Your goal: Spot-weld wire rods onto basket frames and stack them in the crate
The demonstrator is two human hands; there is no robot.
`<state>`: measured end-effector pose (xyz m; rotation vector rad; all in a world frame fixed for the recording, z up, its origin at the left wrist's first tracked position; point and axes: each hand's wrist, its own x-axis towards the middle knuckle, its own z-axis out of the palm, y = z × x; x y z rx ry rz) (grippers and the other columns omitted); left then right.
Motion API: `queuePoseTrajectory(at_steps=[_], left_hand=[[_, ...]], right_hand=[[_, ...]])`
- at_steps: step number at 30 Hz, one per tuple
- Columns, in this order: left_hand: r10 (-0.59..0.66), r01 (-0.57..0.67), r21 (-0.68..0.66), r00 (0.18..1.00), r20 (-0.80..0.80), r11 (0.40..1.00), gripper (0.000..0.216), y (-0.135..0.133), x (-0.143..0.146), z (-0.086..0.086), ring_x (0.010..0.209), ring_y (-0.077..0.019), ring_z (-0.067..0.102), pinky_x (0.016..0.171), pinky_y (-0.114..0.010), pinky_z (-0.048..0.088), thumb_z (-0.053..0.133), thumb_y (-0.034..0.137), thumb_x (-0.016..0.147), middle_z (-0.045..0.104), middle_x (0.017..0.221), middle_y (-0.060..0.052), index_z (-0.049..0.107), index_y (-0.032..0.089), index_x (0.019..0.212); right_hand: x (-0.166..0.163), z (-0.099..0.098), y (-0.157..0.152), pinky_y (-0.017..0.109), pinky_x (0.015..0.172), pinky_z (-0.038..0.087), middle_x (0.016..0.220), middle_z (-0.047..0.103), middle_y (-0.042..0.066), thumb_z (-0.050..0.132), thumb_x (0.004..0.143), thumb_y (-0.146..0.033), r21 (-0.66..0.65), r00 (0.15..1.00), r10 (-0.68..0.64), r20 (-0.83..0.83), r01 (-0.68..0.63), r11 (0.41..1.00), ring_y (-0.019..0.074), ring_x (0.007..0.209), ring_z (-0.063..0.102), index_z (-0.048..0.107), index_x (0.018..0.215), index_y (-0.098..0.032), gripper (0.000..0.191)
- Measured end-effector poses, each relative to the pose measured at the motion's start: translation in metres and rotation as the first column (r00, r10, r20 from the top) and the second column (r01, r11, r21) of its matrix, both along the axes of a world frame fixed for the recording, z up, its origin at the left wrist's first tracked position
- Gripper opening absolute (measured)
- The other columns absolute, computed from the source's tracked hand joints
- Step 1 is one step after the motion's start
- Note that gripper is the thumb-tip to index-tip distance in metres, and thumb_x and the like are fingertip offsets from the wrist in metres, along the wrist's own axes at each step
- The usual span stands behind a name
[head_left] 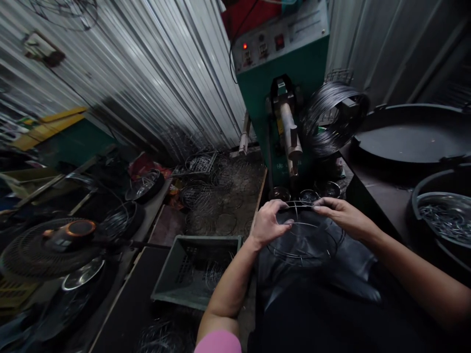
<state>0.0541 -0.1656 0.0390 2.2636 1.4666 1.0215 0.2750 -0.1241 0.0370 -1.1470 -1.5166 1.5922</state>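
Between my two hands is a round wire frame [302, 256], made of thin metal rings joined by short cross wires. My left hand [270, 220] grips its left side, thumb and fingers curled around the upper wires. On the right, my right hand [336, 212] pinches the frame's upper ring with thumb and fingertips. The frame is held over a dark, shiny apron [353, 279] on my lap. Just beyond my hands stands a green machine [253, 98] with a thick metal electrode arm [289, 127] pointing toward me. Small bowls [309, 196] sit below that arm.
A coil of wire [334, 117] hangs right of the machine. Large black pans [423, 132] stand on the right, one basin [447, 218] holding small metal pieces. At left are a grey-green crate [196, 294] with wire parts and a fan [51, 245]. Wire rings [224, 218] cover the floor.
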Motion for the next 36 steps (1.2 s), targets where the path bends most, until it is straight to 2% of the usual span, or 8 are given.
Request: queuePoseTrajectory(at_steps=[7,11,13,15,19,24,29,36], left_hand=[[0.095,-0.042,0.257,0.976,-0.195,0.965,0.025,0.004,0.004,0.021,0.105,-0.0201,0.053,0.087,-0.035,0.043,0.068,0.032,0.069,0.06,0.11,-0.005,0.059,0.022,0.09],[0.139,-0.039,0.342,0.952,-0.274,0.939,0.021,0.012,0.005,0.017,0.102,-0.0208,0.054,0.088,-0.037,0.04,0.067,0.034,0.07,0.06,0.109,-0.006,0.059,0.022,0.085],[0.15,-0.047,0.342,0.948,-0.281,0.938,0.021,0.018,0.004,0.01,0.1,-0.0211,0.054,0.087,-0.038,0.039,0.067,0.036,0.07,0.06,0.109,-0.006,0.059,0.021,0.082],[0.151,-0.061,0.317,0.951,-0.268,0.946,0.02,0.023,0.004,0.004,0.101,-0.0211,0.053,0.087,-0.038,0.039,0.067,0.036,0.069,0.059,0.11,-0.006,0.058,0.021,0.079],[0.098,-0.023,0.268,0.958,-0.269,0.963,0.019,0.034,0.008,-0.006,0.103,-0.0213,0.052,0.088,-0.037,0.039,0.067,0.033,0.07,0.059,0.111,-0.007,0.057,0.02,0.08],[0.069,0.001,0.243,0.957,-0.28,0.97,0.021,0.046,0.015,-0.015,0.105,-0.0232,0.052,0.089,-0.041,0.037,0.064,0.033,0.072,0.059,0.112,-0.009,0.057,0.02,0.087],[0.081,-0.023,0.216,0.962,-0.262,0.976,0.021,0.058,0.016,-0.024,0.106,-0.023,0.053,0.088,-0.041,0.037,0.063,0.035,0.073,0.061,0.112,-0.009,0.057,0.02,0.085],[0.115,-0.058,0.304,0.978,-0.173,0.951,0.018,0.082,0.016,-0.042,0.103,-0.0208,0.056,0.089,-0.041,0.037,0.063,0.035,0.074,0.063,0.108,-0.007,0.054,0.019,0.078]], right_hand=[[-0.009,0.02,-0.002,0.03,0.071,0.043,0.087,0.063,0.004,0.067,0.064,-0.054,0.155,0.988,-0.137,-0.073,0.147,0.977,0.0186,0.077,0.055,0.062,0.069,-0.019,0.036],[-0.014,0.014,-0.008,0.037,0.086,0.038,0.102,0.062,0.007,0.062,0.069,-0.052,0.382,0.954,-0.298,0.016,0.269,0.884,0.0245,0.095,0.055,0.064,0.071,-0.02,0.033],[-0.013,0.006,-0.007,0.038,0.09,0.035,0.104,0.061,0.007,0.061,0.072,-0.051,0.458,0.934,-0.356,0.045,0.297,0.838,0.0254,0.1,0.053,0.065,0.072,-0.02,0.031],[-0.01,-0.002,-0.002,0.038,0.089,0.036,0.103,0.062,0.007,0.06,0.072,-0.051,0.452,0.931,-0.363,0.039,0.307,0.838,0.0248,0.099,0.054,0.064,0.074,-0.02,0.031],[-0.006,-0.011,0.013,0.037,0.083,0.04,0.103,0.062,0.007,0.06,0.07,-0.054,0.351,0.945,-0.327,-0.012,0.31,0.884,0.0238,0.094,0.056,0.062,0.074,-0.02,0.035],[-0.012,-0.011,0.021,0.037,0.087,0.037,0.1,0.062,0.007,0.061,0.07,-0.053,0.352,0.954,-0.3,0.018,0.274,0.895,0.0242,0.095,0.055,0.061,0.071,-0.02,0.033],[-0.015,-0.025,0.032,0.037,0.086,0.037,0.097,0.062,0.006,0.059,0.071,-0.052,0.339,0.949,-0.311,0.048,0.277,0.899,0.0243,0.094,0.055,0.061,0.073,-0.02,0.033],[-0.015,-0.037,0.061,0.036,0.083,0.038,0.089,0.062,0.006,0.058,0.072,-0.051,0.364,0.946,-0.314,0.083,0.264,0.893,0.0232,0.089,0.055,0.061,0.07,-0.02,0.031]])
